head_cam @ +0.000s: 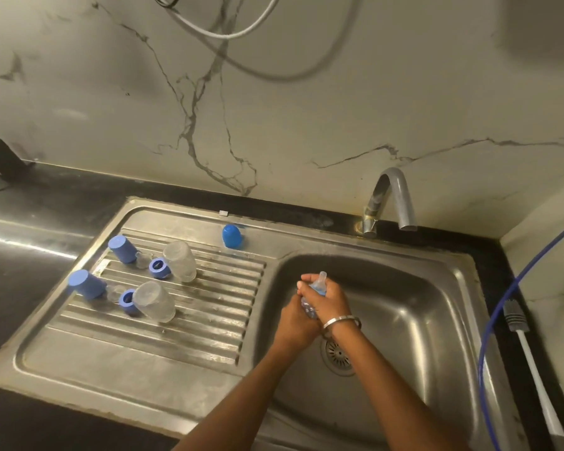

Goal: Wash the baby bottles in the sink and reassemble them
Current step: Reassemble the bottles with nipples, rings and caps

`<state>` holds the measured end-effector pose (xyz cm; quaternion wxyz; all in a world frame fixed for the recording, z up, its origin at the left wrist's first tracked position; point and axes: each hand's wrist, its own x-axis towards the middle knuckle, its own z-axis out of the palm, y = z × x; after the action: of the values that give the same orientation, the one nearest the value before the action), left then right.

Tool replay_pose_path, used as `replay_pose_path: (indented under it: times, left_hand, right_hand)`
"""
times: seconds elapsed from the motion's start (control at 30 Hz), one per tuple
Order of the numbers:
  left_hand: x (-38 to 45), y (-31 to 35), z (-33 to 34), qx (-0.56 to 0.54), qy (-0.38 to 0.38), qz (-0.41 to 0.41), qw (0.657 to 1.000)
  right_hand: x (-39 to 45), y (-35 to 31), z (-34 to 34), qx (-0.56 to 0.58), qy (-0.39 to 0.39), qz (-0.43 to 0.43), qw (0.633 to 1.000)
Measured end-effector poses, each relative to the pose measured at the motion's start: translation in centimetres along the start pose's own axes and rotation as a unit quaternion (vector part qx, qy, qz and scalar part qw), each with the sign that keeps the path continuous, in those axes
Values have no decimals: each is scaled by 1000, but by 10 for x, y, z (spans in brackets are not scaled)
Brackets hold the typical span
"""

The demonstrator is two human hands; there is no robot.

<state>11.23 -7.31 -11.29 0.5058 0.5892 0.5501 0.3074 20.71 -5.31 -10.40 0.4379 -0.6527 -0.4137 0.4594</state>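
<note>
Over the sink basin (404,320), above and just left of the drain (339,354), both hands meet around one baby bottle (308,308). The left hand (295,323) curls its grip round the bottle's lower body, while the right hand (328,302), with a metal bangle (341,322) at the wrist, wraps its grip round the blue collar, so the clear teat (322,277) pokes up between its fingers. The bottle is mostly hidden by the two hands. To the left, on the ribbed drainboard (209,320), the other parts lie in two rows: nearer, a blue cap (87,284) on its side, a blue ring (127,301) and a clear bottle body (153,301) mouth down; behind them, a second blue cap (121,249), a second blue ring (159,267) and a second clear bottle body (179,260). Farther back a third blue cap (231,236) stands upright by the rim. At the back right the tap (391,196) arches over the basin, and a brush (531,353) lies on the dark counter (30,271) at the right.
</note>
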Motion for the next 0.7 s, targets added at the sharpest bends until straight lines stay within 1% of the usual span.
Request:
replay_pose_path:
  times: [0.07,0.13,0.2,0.27,0.33,0.4,0.5,0.63,0.7]
  left_hand:
    - [4,2,-9,-10,26,8,1000]
    - [9,5,-25,-14,49,29,998]
    - [15,5,-43,-16,65,41,997]
    - [22,-2,-60,-28,108,8,994]
    - [27,-10,-79,-43,143,-42,988]
    - [32,-19,-94,-50,154,-72,984]
    - [37,-27,-114,-58,188,-121,973]
    - [46,-36,-132,-76,209,-134,966]
    - [47,-36,-136,-78,213,-122,966]
  right_hand:
    - [6,-9,9,-1,-21,-21,1000]
    - [15,-19,21,13,-64,-38,997]
    - [23,-28,34,28,-101,-30,994]
    - [34,-38,50,40,-110,-23,993]
    - [49,-43,66,40,-93,-30,994]
    - [65,-49,80,5,-74,-27,997]
    - [87,-56,100,-100,-78,-32,991]
    - [110,-66,130,-211,-107,-68,969]
    - [119,-71,142,-254,-125,-92,955]
